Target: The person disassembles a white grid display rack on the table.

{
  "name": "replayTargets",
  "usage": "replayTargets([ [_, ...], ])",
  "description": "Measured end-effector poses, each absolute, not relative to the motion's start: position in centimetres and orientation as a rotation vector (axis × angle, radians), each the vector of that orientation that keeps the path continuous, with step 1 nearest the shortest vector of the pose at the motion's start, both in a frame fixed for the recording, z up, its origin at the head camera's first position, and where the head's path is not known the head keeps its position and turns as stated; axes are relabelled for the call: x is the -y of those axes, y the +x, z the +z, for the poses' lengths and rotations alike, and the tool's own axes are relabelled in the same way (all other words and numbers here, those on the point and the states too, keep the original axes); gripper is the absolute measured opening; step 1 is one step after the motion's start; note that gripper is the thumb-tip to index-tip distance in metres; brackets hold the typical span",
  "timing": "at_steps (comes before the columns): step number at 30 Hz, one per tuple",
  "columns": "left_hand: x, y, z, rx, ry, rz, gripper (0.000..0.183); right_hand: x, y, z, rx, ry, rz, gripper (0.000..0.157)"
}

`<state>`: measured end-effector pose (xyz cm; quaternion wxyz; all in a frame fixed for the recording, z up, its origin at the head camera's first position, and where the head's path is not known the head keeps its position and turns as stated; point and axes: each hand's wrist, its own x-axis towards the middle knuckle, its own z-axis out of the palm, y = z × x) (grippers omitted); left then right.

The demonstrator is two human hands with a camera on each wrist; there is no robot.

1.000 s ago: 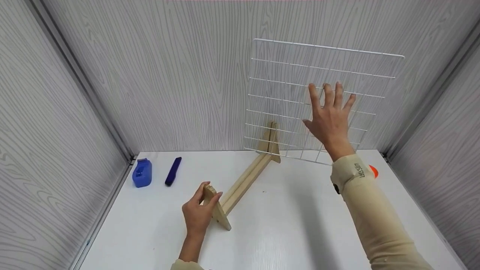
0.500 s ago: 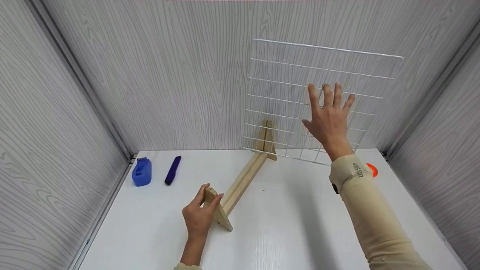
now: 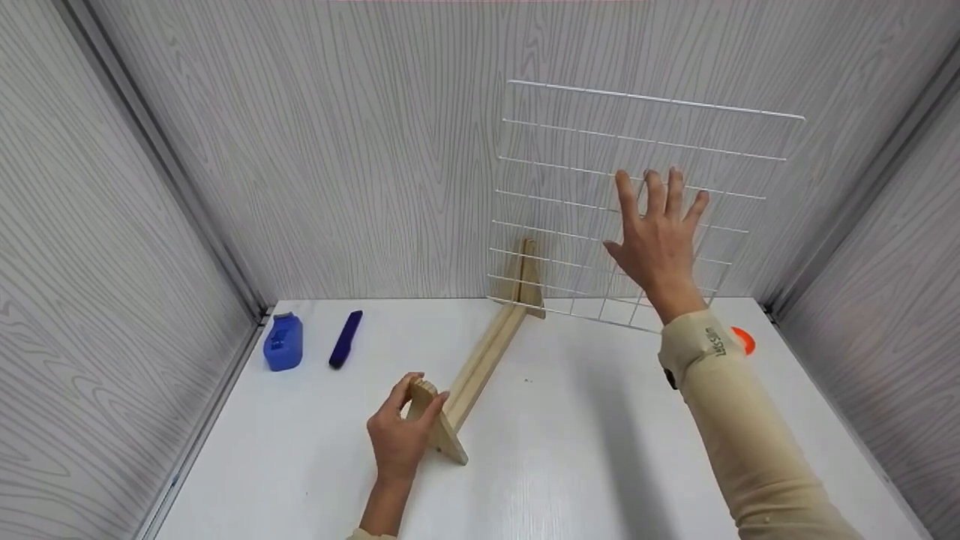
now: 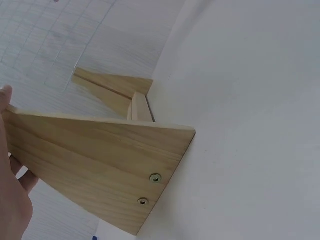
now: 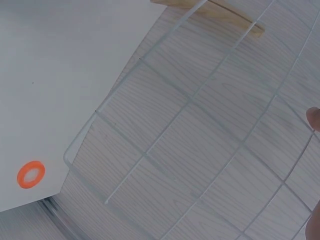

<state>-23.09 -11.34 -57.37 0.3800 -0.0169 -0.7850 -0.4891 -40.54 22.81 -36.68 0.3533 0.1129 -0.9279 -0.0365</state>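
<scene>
In the head view my left hand (image 3: 397, 439) pinches the top of the near end board of a wooden stand (image 3: 480, 371). A grooved bar runs from that board to an upright slotted end piece (image 3: 530, 279) by the back wall. Two bolts show low on the near end board (image 4: 100, 155) in the left wrist view. My right hand (image 3: 658, 247), fingers spread with their tips at the wires, holds a white wire grid panel (image 3: 656, 99) up above the table. The panel's lower left corner overlaps the far end piece in the head view.
On the left of the white table (image 3: 555, 465) lie a blue tape dispenser (image 3: 283, 345) and a slim dark blue object (image 3: 346, 339). An orange ring (image 5: 22, 174) lies at the right, partly behind the right sleeve in the head view. Grey wood-grain walls (image 3: 337, 150) enclose the table.
The stand has turned a little, its far end swinging left, while my left hand and the near end shifted slightly right and down. The wire grid panel and my right hand have barely moved.
</scene>
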Motion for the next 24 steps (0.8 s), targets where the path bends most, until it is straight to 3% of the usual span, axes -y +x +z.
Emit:
replayTargets([
  [3,13.0,-23.7,-56.7,2.206,-0.146,-1.530,0.051,-23.0,-40.5,-36.6,2.391,0.291,-0.099,0.113],
  [8,16.4,-25.6,-55.3,2.482,-0.545,-2.030,0.055,-23.3,-40.5,-36.6,2.388,0.300,-0.095,0.114],
  [13,18.3,-27.5,-54.3,2.630,-0.796,-2.250,0.053,-23.4,-40.4,-36.6,2.392,0.298,-0.080,0.114],
  [24,18.2,-29.0,-53.3,2.835,-0.747,-2.277,0.035,-23.6,-40.5,-36.2,2.402,0.293,-0.100,0.112],
])
